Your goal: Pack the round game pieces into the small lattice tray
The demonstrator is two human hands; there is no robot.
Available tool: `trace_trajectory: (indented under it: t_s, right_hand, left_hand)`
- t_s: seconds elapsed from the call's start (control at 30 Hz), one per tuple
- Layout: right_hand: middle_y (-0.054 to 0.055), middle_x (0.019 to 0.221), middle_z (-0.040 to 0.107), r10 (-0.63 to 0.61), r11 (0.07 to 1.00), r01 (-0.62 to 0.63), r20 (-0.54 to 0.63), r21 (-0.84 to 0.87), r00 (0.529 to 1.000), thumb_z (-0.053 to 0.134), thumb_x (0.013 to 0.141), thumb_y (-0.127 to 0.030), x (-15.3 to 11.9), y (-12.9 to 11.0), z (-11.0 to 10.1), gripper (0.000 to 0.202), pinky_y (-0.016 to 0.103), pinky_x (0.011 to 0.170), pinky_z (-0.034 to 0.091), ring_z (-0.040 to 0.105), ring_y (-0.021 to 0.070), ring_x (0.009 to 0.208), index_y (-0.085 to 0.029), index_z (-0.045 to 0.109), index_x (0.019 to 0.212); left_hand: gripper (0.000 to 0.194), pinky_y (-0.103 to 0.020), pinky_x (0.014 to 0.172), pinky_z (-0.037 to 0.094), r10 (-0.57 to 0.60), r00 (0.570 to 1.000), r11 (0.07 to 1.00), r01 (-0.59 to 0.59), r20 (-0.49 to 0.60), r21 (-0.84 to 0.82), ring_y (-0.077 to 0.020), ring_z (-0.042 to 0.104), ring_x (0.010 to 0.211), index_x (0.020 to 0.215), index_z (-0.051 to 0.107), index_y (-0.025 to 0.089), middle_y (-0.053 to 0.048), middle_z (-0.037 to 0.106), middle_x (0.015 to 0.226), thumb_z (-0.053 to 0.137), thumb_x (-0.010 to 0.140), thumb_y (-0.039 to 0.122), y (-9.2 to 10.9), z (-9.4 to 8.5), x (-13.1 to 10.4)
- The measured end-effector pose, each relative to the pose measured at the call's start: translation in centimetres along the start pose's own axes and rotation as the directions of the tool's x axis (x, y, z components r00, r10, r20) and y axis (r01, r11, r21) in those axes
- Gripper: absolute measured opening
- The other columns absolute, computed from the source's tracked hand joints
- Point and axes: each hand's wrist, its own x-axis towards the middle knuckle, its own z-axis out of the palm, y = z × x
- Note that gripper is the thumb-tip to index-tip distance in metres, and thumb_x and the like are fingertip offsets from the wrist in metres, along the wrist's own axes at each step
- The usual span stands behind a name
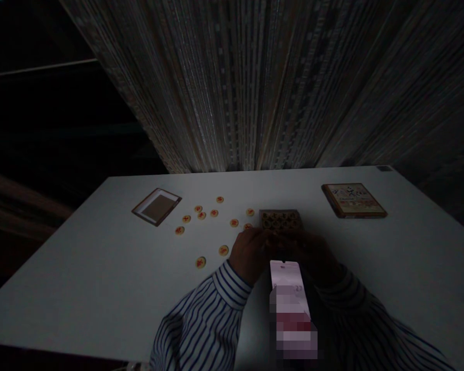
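Note:
A small box [280, 210] holds rows of round Chinese chess pieces [272, 220], their markings dark in the dim light. My left hand [251, 252] and my right hand [317, 255] meet at the box's near edge, fingers curled inward. Shadow hides the fingertips, so what they grip cannot be made out. Beside my left hand, a red-marked chess piece [248, 226] lies partly covered. Several more loose pieces with red characters, such as one [223, 250] near my left wrist, are spread over the table to the left.
A lit phone [288, 278] lies between my forearms, its screen partly blurred out. On the white table [112, 257], an open box lid or tray [156, 207] rests at the left and a flat printed box [353, 200] at the right. A string curtain [232, 93] hangs behind the far edge.

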Motion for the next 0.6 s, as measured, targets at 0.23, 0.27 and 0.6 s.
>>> trace_trajectory:
  t_s: [0.23, 0.27, 0.6]
  right_hand:
    - [0.007, 0.084, 0.072, 0.081, 0.988, -0.080, -0.003, 0.132, 0.997, 0.058, 0.077, -0.037, -0.2, 0.2, 0.4, 0.024, 0.033, 0.063, 0.058, 0.068, 0.0199, 0.074, -0.019, 0.068, 0.090]
    - [0.007, 0.083, 0.072, 0.078, 0.987, -0.076, -0.009, 0.141, 0.997, 0.059, 0.077, -0.036, -0.1, 0.1, 0.4, 0.023, 0.032, 0.062, 0.058, 0.068, 0.0197, 0.073, -0.020, 0.068, 0.089]
    - [0.003, 0.077, 0.072, 0.062, 0.990, -0.053, -0.072, 0.128, 0.995, 0.061, 0.076, -0.034, 0.2, -0.9, 0.2, 0.017, 0.028, 0.058, 0.058, 0.068, 0.0179, 0.070, -0.022, 0.069, 0.085]
  left_hand:
    - [0.022, -0.035, 0.072, 0.051, 0.019, 1.000, 0.999, -0.020, -0.015, -0.030, -0.0200, 0.060, 0.086, 0.100, 0.061, 0.017, -0.009, 0.065, 0.091, 0.058, 0.079, 0.022, -0.2, 0.1, -0.2]
    - [0.022, -0.036, 0.072, 0.051, 0.015, 1.000, 0.999, -0.015, -0.013, -0.035, -0.0200, 0.061, 0.086, 0.100, 0.061, 0.017, -0.009, 0.065, 0.091, 0.059, 0.078, 0.022, -0.2, 0.1, -0.2]
    - [0.025, -0.034, 0.073, 0.051, -0.106, 0.994, 0.976, 0.104, 0.003, -0.190, -0.0178, 0.062, 0.082, 0.101, 0.060, 0.018, -0.007, 0.067, 0.089, 0.061, 0.076, 0.021, 0.5, -0.7, 0.0]
